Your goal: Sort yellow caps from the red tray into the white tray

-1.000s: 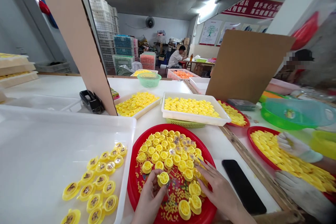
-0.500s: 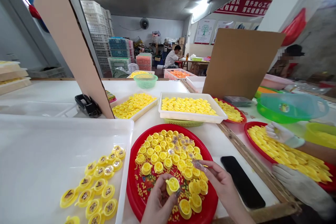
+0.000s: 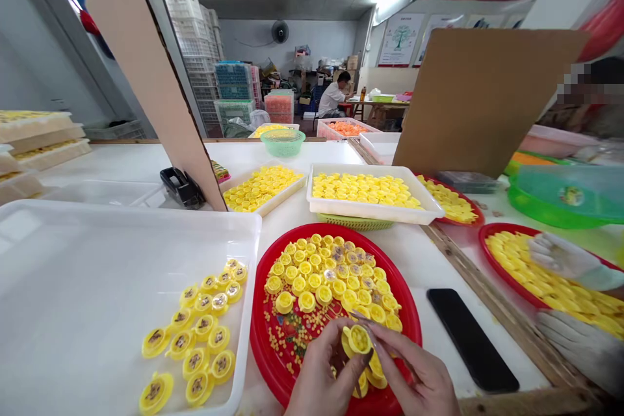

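Note:
My left hand (image 3: 325, 367) pinches a small yellow plastic cup (image 3: 359, 340) with a side handle, tilted so its round open face points up. My right hand (image 3: 407, 357) is closed at the cup's right rim, thumb and fingertips together; what they hold, if anything, I cannot make out. Both hands are above a red round tray (image 3: 263, 364) of similar yellow cups (image 3: 314, 281) and loose yellow pellets (image 3: 280, 338). Several cups toward the back right carry clear, printed discs (image 3: 353, 258). To the left, a white tray (image 3: 121, 273) holds yellow pieces with printed faces (image 3: 195, 361).
A black phone (image 3: 472, 340) lies right of the red tray, near a wooden strip (image 3: 487, 292). Behind stands a white tray (image 3: 375, 211) full of yellow pieces. Cardboard panels (image 3: 482, 104) rise at both sides. At right, a co-worker's gloved hands (image 3: 560, 257) work over another red tray.
My right hand has come from the cups with discs to the cup in my left hand. The left hand has moved slightly right in view. The whole view has shifted, scene sliding right.

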`<move>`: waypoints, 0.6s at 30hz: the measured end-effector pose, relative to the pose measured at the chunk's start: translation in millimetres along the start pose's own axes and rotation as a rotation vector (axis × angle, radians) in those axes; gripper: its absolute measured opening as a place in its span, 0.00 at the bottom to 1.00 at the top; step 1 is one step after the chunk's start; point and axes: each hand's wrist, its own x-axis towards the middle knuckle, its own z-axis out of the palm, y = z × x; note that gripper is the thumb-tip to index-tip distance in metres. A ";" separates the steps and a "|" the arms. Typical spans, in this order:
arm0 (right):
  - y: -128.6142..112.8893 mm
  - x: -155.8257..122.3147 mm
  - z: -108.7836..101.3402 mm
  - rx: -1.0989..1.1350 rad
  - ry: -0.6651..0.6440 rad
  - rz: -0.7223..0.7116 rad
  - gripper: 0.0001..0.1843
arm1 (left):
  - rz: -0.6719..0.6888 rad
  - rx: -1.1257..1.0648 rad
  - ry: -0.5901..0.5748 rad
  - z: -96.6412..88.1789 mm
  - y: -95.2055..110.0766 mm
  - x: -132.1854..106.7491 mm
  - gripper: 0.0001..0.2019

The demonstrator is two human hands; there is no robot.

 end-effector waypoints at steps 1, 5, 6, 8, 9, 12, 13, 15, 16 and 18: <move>-2.0 -0.4 0.1 -0.040 -0.011 -0.064 0.24 | -0.004 0.048 0.002 -1.0 1.1 -0.4 0.17; -6.1 -0.8 3.6 -0.124 -0.093 -0.227 0.32 | -0.026 0.172 -0.002 -4.8 3.7 -2.4 0.14; -5.6 -1.0 5.2 -0.126 -0.090 -0.237 0.32 | -0.021 0.190 0.003 -5.1 4.1 -3.0 0.14; -2.8 -1.6 8.2 -0.106 -0.049 -0.222 0.29 | 0.000 0.224 0.034 -4.7 5.7 -4.1 0.14; -1.0 -1.7 9.5 -0.084 -0.025 -0.202 0.27 | 0.016 0.242 0.056 -4.0 7.0 -4.4 0.14; 3.1 -2.1 13.3 0.004 0.024 -0.142 0.21 | 0.057 0.283 0.102 -1.0 12.1 -4.4 0.12; 3.2 -2.6 15.0 0.039 0.034 -0.119 0.19 | 0.066 0.292 0.113 -0.3 13.8 -4.0 0.12; 0.9 -4.8 19.9 0.116 0.081 -0.037 0.18 | 0.070 0.305 0.126 0.3 16.2 -3.4 0.13; -1.3 -6.5 23.1 0.157 0.111 0.019 0.19 | 0.070 0.307 0.131 -0.1 16.6 -3.6 0.13; -7.2 -9.9 29.7 0.234 0.168 0.122 0.21 | 0.075 0.303 0.138 -2.5 16.4 -6.0 0.15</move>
